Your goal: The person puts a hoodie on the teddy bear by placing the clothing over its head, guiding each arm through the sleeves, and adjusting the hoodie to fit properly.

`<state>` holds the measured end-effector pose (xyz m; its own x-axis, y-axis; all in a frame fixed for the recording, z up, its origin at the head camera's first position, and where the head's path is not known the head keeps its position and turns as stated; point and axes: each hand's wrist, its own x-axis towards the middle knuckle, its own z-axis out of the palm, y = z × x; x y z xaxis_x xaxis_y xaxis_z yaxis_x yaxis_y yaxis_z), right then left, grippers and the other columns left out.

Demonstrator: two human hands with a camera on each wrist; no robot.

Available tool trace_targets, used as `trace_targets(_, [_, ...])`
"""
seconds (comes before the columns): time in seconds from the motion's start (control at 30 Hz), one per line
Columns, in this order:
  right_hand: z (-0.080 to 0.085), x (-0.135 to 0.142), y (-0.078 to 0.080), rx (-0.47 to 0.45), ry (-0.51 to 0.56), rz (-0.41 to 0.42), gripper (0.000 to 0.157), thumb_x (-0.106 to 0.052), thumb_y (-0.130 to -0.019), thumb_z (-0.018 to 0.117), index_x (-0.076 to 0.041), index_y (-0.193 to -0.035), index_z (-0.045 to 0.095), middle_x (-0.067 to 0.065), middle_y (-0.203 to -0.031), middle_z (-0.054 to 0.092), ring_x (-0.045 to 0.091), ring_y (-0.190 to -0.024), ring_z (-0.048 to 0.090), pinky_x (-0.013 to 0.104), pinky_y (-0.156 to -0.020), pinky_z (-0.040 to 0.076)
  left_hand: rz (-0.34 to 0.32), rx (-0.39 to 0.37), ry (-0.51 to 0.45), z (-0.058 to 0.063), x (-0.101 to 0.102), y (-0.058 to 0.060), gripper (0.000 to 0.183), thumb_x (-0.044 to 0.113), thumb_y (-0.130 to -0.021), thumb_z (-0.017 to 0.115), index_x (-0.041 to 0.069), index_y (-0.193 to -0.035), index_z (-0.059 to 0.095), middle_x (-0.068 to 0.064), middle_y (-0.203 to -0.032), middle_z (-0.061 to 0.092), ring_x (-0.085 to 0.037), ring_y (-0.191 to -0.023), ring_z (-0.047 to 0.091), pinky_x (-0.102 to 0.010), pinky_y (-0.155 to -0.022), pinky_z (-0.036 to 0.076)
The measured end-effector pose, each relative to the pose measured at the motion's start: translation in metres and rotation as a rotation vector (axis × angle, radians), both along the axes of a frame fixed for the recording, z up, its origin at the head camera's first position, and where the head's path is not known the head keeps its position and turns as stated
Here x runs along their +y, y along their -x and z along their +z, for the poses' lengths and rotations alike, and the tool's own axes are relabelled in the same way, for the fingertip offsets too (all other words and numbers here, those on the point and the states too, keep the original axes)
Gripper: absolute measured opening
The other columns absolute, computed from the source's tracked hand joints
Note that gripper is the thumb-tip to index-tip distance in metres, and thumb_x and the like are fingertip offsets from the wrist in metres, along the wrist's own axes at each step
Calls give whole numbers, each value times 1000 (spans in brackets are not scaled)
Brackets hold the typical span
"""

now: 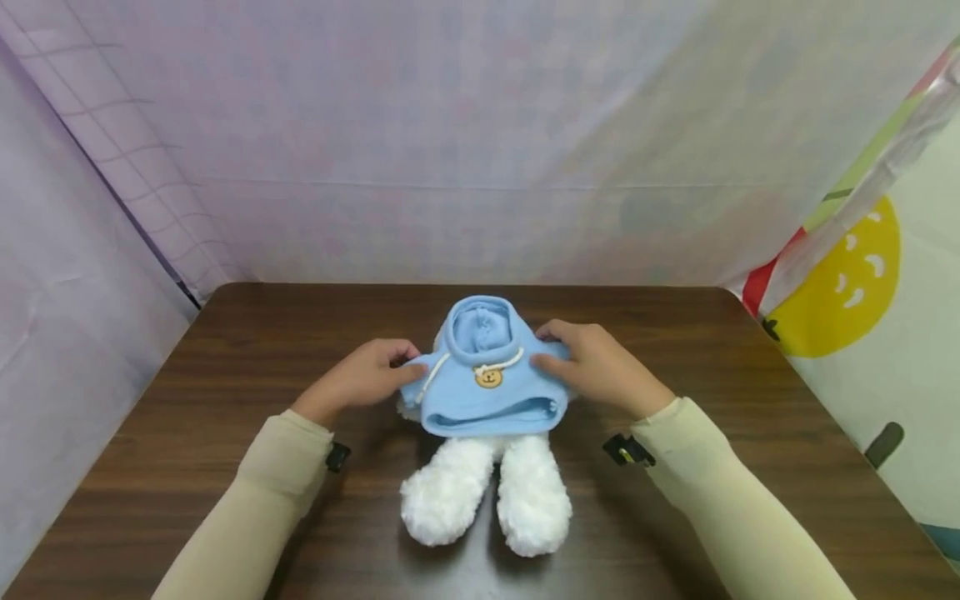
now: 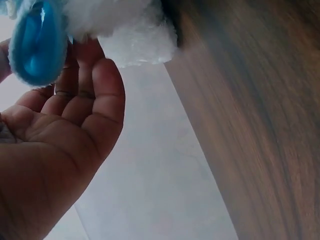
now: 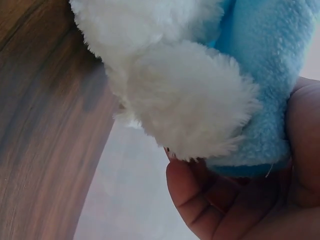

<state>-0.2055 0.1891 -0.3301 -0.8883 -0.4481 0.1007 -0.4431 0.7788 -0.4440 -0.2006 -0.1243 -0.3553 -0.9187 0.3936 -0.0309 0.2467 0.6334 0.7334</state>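
- Nearest my head camera, two beige sleeves [image 1: 225, 525] reach in from both sides.
- I see the white plush [image 1: 534, 500] lying on the table [image 1: 165, 475], legs toward me.
- The blue hoodie [image 1: 480, 410] covers its body, hood at the far end.
- I have the left hand [image 1: 367, 375] pinching one hoodie arm between thumb and fingers; the right hand [image 1: 603, 362] pinches the other.
- My right wrist view shows a plush arm [image 3: 185, 100] beside the hoodie arm.
- Farthest off hangs a pale cloth [image 1: 450, 150].
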Motion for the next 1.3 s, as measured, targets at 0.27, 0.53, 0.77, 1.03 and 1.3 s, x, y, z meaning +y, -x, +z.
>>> trace_targets(0.27, [-2, 3, 4, -26, 19, 5, 34, -40, -88, 59, -16, -112, 59, -3, -87, 63, 9, -63, 57, 28, -58, 47, 37, -33, -6, 2, 0, -3, 17, 26, -89, 58, 10, -87, 61, -3, -78, 57, -18, -70, 50, -30, -59, 42])
trace_targets(0.53, [5, -1, 7, 49, 15, 16, 22, -28, -90, 58, -14, -108, 59, -1, -91, 63, 9, -68, 58, 27, -60, 48, 21, -1, -33, 5, 0, -1, 15, 26, -91, 57, 12, -90, 60, -3, -79, 57, -19, -70, 50, -31, -60, 42])
trace_targets(0.77, [30, -4, 21, 135, 61, -45, 20, -27, -90, 59, -16, -107, 61, 0, -97, 64, 12, -76, 59, 31, -65, 49, 92, 68, -52, 31, 1, 15, 17, 29, -92, 54, 13, -94, 60, -4, -82, 59, -20, -70, 52, -33, -60, 45])
trace_targets(1.03, [44, -5, 77, 54, 185, -135, 24, -30, -92, 55, -13, -109, 58, 5, -98, 61, 20, -77, 58, 34, -64, 49, 233, 56, -199, 53, 10, 69, 26, 35, -93, 51, 12, -102, 57, -7, -94, 56, -24, -81, 50, -35, -66, 42])
trace_targets(1.3, [45, -11, 127, 41, 233, -189, 27, -24, -93, 52, -11, -117, 54, 10, -113, 57, 23, -93, 55, 39, -77, 47, 314, 275, -203, 39, 23, 109, 20, 26, -94, 52, 8, -101, 57, -7, -93, 57, -21, -80, 51, -33, -70, 43])
